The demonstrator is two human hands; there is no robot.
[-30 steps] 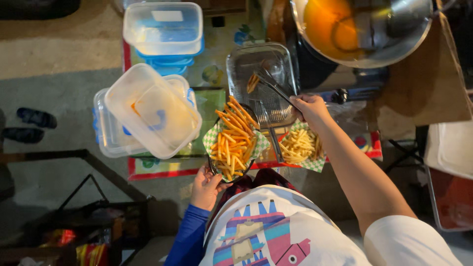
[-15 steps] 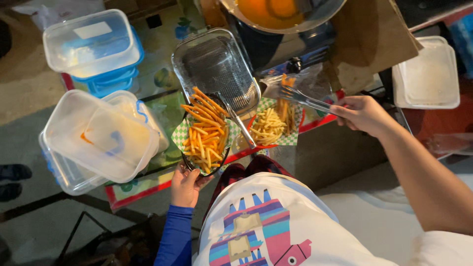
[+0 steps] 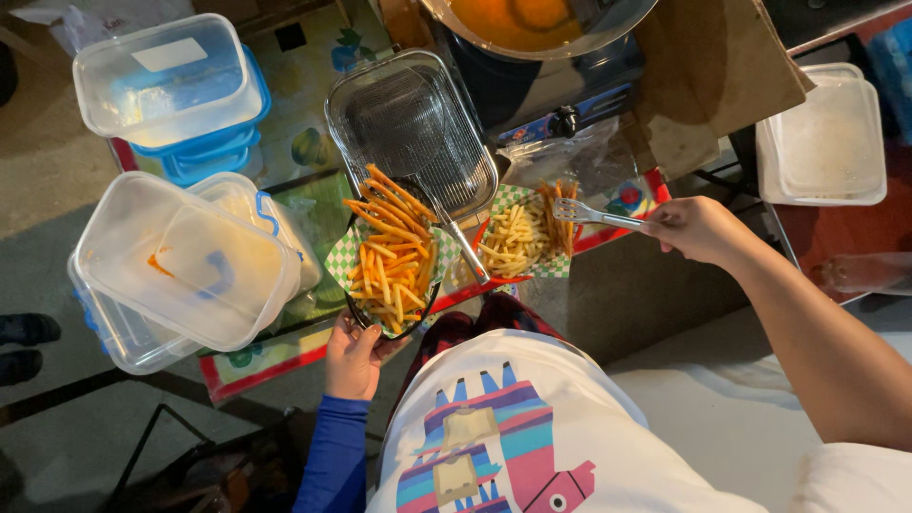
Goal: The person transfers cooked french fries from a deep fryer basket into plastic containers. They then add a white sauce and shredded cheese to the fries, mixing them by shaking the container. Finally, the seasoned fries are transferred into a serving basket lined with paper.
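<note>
My left hand (image 3: pixel 351 359), in a blue sleeve, holds from below a black basket (image 3: pixel 359 313) lined with green checked paper and heaped with fries (image 3: pixel 389 256). My right hand (image 3: pixel 698 228) grips metal tongs (image 3: pixel 594 216) by their handle. The tong tips rest at the right edge of a second portion of fries (image 3: pixel 518 237) on green checked paper. An empty wire frying basket (image 3: pixel 413 123) lies just behind both portions, and its handle (image 3: pixel 465 252) runs down between them.
A pan of orange oil (image 3: pixel 537 19) sits on a stove (image 3: pixel 560 95) at the top. Stacked clear plastic tubs (image 3: pixel 180 266) and a blue-lidded tub (image 3: pixel 166 76) stand on the left. On the right are a white tray (image 3: pixel 826 133) and brown cardboard (image 3: pixel 712 66). Dark shoes (image 3: pixel 24 342) are at the far left.
My right hand carried the tongs with fries from the wire basket over to the second portion on the right. My left hand keeps holding the filled basket. The view has shifted.
</note>
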